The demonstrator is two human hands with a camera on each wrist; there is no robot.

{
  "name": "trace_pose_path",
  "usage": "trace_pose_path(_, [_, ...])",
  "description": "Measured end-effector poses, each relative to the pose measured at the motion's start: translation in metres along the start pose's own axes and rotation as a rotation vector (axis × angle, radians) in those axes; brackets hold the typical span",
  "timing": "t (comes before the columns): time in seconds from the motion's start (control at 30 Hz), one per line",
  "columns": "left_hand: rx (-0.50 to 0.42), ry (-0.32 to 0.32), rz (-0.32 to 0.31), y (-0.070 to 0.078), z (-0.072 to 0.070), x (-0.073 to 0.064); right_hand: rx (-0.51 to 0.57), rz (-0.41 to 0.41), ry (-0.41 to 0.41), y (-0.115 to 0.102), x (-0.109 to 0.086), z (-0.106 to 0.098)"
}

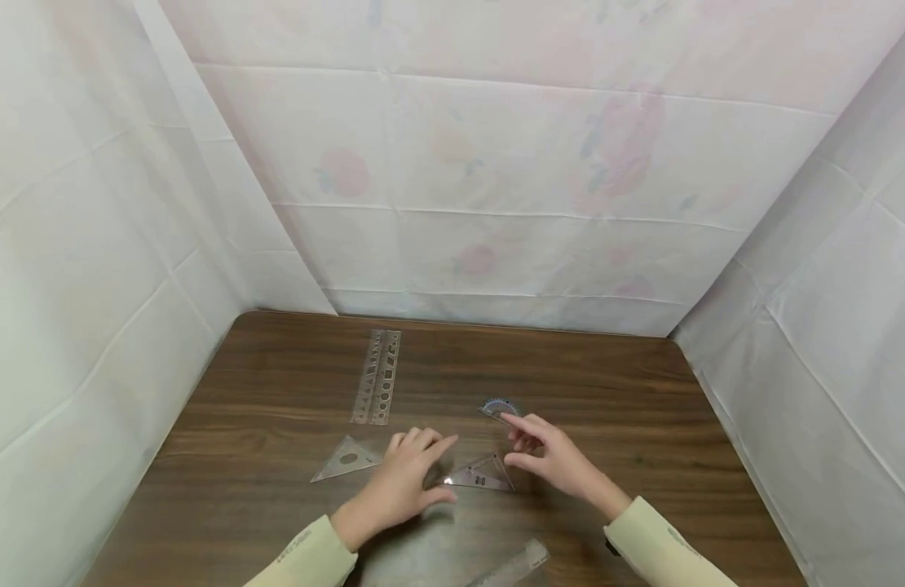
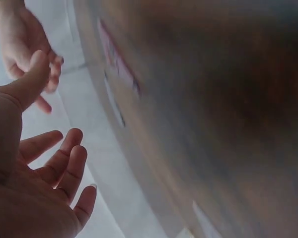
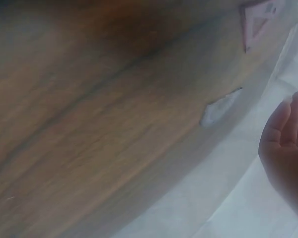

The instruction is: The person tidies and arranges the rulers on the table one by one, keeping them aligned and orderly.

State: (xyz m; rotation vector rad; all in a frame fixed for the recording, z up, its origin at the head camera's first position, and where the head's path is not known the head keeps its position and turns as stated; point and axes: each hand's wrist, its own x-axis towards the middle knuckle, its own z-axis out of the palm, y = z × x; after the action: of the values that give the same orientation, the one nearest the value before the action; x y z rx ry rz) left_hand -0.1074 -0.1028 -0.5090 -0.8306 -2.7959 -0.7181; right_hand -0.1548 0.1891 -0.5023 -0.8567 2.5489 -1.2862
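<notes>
My left hand point(image 1: 404, 481) hovers over the table between two clear set squares, its fingers loosely bent and holding nothing. On its left lies one set square point(image 1: 347, 459) with a round hole. To its right is the other, a pinkish set square point(image 1: 482, 475), also seen in the right wrist view as a pink triangle point(image 3: 258, 22). My right hand point(image 1: 551, 456) is above the table with relaxed fingers and nothing in them. Its index fingertip overlaps the edge of a small clear protractor point(image 1: 499, 407); whether it touches I cannot tell.
Two clear stencil rulers point(image 1: 377, 377) lie side by side toward the back left. Near the front edge of the view is another clear ruler point(image 1: 514, 562), partly cut off. Pale floral sheets point(image 1: 460, 179) enclose the brown wooden table point(image 1: 607, 367) at the back and sides.
</notes>
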Motion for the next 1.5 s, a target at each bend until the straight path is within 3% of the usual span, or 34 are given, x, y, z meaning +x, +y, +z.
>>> trace_pose_path(0.13, [-0.015,-0.054,0.071,0.013,0.010,-0.012,-0.023,-0.030,-0.012,0.003,-0.016,0.001])
trace_pose_path(0.27, [-0.013,-0.068,0.129,0.021,0.020,-0.022,-0.027,-0.015,-0.066,0.004,-0.033,0.002])
trace_pose_path(0.37, [-0.016,-0.067,0.167,0.024,0.025,-0.026,-0.027,-0.011,-0.100,0.006,-0.043,0.002])
trace_pose_path(0.5, [-0.015,-0.111,0.230,0.026,0.031,-0.031,-0.034,-0.031,-0.126,0.007,-0.053,0.004])
trace_pose_path(0.7, [0.044,-0.160,0.358,0.027,0.041,-0.038,-0.019,0.016,-0.243,0.007,-0.068,0.006])
trace_pose_path(0.8, [0.077,-0.161,0.408,0.027,0.045,-0.039,-0.043,-0.001,-0.296,0.009,-0.075,0.008])
trace_pose_path(0.93, [0.086,-0.164,0.429,0.027,0.046,-0.040,-0.131,-0.067,-0.322,0.011,-0.083,0.010])
trace_pose_path(1.3, [0.102,-0.123,0.468,0.024,0.050,-0.040,-0.370,-0.215,-0.275,0.018,-0.089,0.018])
trace_pose_path(1.5, [0.074,-0.149,0.467,0.024,0.048,-0.039,-0.399,-0.292,-0.219,0.021,-0.091,0.022])
